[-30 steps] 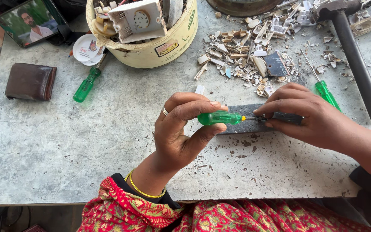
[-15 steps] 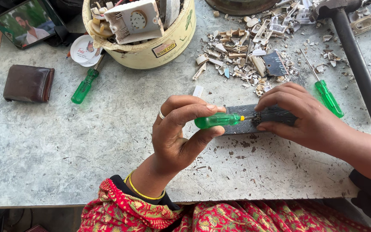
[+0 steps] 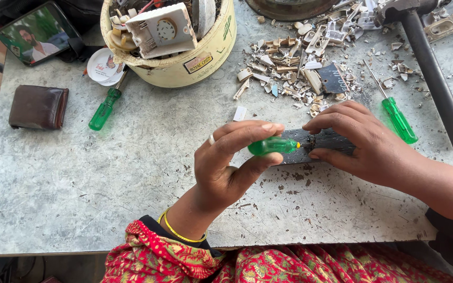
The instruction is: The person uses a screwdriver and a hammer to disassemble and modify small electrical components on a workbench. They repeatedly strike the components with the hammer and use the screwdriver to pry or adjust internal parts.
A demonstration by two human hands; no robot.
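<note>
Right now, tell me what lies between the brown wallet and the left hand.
In the head view, only bare, scuffed grey tabletop lies between the brown wallet and the left hand; a green-handled screwdriver lies just above that stretch.

Glossy translucent green plastic screwdriver handle

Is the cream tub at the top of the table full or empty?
Full: the cream tub is heaped above its rim with a white switch box and other broken fittings.

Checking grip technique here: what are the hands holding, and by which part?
Left hand pinches a green screwdriver by its handle. Right hand presses a dark flat part against the table, covering its right end.
</note>
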